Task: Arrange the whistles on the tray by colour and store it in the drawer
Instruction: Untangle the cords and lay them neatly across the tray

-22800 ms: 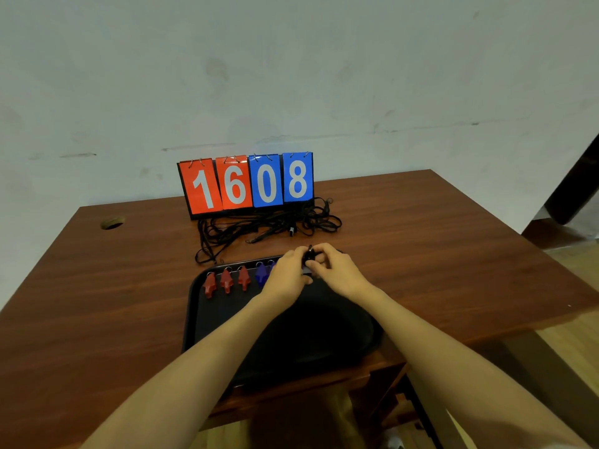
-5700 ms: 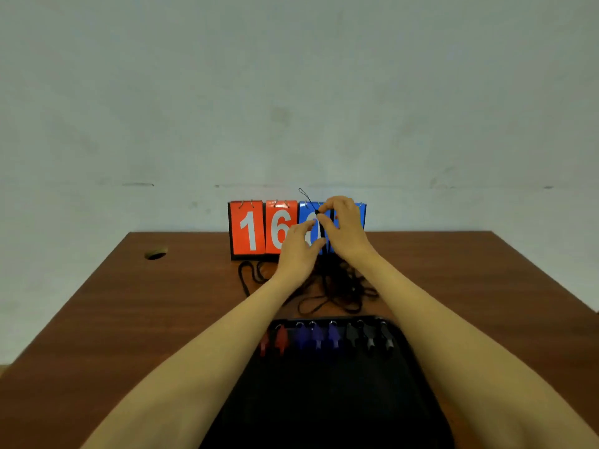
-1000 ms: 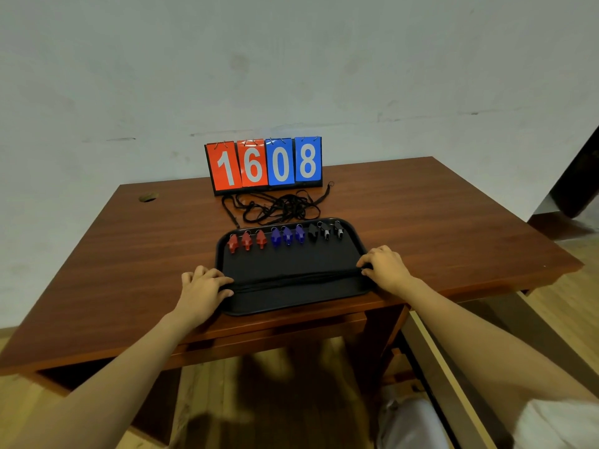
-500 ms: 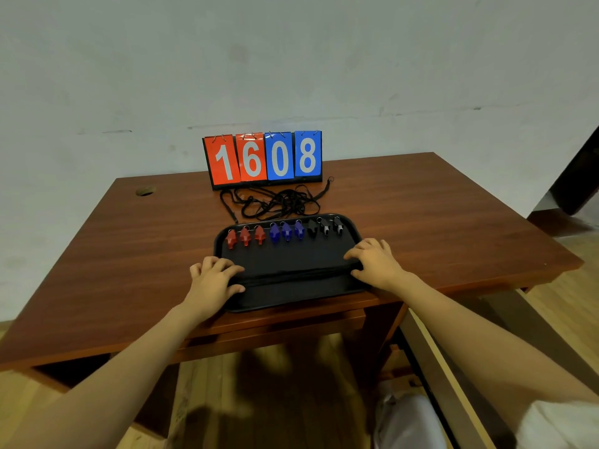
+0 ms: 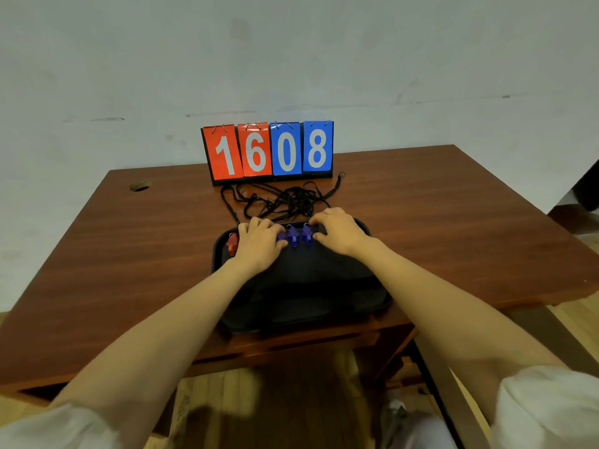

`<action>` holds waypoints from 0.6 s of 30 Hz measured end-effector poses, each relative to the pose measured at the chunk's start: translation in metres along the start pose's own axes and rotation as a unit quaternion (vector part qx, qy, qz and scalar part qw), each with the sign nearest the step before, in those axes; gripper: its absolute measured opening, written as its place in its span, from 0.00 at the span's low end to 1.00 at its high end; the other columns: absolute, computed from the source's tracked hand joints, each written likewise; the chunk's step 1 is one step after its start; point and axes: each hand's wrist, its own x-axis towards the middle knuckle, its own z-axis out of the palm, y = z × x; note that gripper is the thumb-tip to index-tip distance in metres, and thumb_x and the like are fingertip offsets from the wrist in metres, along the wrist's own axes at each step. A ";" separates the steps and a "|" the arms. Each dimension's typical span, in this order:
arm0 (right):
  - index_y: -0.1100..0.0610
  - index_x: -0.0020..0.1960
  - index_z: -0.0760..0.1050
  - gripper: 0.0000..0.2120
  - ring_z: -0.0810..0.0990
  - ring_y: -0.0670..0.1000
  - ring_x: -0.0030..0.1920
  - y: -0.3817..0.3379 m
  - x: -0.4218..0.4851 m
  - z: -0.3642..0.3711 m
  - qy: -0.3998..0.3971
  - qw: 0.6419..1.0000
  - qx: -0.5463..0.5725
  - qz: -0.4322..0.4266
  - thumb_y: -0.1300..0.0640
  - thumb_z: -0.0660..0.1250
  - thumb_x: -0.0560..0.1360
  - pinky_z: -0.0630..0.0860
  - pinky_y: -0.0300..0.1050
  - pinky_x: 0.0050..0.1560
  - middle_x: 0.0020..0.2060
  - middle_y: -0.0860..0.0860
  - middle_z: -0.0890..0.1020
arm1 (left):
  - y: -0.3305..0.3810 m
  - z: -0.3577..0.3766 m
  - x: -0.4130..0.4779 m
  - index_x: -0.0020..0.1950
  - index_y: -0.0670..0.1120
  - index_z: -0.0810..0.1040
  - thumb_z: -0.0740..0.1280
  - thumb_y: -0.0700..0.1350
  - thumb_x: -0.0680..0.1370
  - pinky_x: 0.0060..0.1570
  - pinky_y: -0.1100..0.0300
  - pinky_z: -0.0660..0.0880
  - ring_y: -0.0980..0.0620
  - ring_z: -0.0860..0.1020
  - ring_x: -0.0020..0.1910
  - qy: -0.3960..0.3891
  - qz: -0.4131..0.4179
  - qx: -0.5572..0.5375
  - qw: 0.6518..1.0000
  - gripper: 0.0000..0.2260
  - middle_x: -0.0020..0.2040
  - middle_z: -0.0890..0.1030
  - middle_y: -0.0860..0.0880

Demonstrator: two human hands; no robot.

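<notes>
A black tray (image 5: 301,306) lies on the wooden table (image 5: 129,254) at its near edge. Whistles stand in a row along the tray's far rim. One red whistle (image 5: 231,244) shows at the left end, and two blue whistles (image 5: 293,236) show in the middle. My left hand (image 5: 259,244) lies palm down over the other red ones, its thumb against a third blue whistle. Palm down as well, my right hand (image 5: 338,233) covers the right end of the row, hiding the black whistles. Neither hand visibly grips anything.
A tangle of black cords (image 5: 285,200) lies just beyond the tray. Behind it stands a red and blue flip scoreboard (image 5: 269,152) reading 1608. The table has a cable hole (image 5: 140,186) at the far left. A drawer front (image 5: 291,346) sits under the table edge, below the tray.
Both hands left the tray's side edges and moved forward onto the row of whistles. The tray now sits nearer in view as my head moved closer.
</notes>
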 end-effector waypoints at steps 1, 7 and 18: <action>0.54 0.66 0.71 0.18 0.68 0.57 0.65 -0.001 0.013 -0.001 -0.003 1.000 0.003 0.002 0.54 0.63 0.78 0.69 0.55 0.63 0.62 0.55 0.74 | -0.002 -0.001 0.013 0.66 0.49 0.72 0.59 0.51 0.80 0.63 0.48 0.59 0.44 0.64 0.66 0.003 -0.012 0.001 1.000 0.16 0.64 0.73 0.47; 0.55 0.67 0.71 0.18 0.67 0.57 0.66 -0.010 0.086 0.016 -0.009 1.000 0.025 -0.009 0.56 0.62 0.78 0.69 0.55 0.64 0.63 0.56 0.73 | -0.035 0.007 0.076 0.66 0.46 0.72 0.61 0.47 0.79 0.64 0.46 0.61 0.42 0.66 0.65 -0.008 -0.104 0.017 0.994 0.16 0.64 0.73 0.44; 0.54 0.68 0.70 0.21 0.64 0.57 0.64 -0.015 0.150 0.058 -0.016 1.000 0.003 0.017 0.46 0.61 0.78 0.67 0.51 0.62 0.61 0.56 0.71 | -0.061 0.034 0.113 0.57 0.45 0.78 0.63 0.48 0.78 0.58 0.48 0.66 0.42 0.73 0.59 0.055 -0.150 -0.086 0.983 0.12 0.56 0.79 0.44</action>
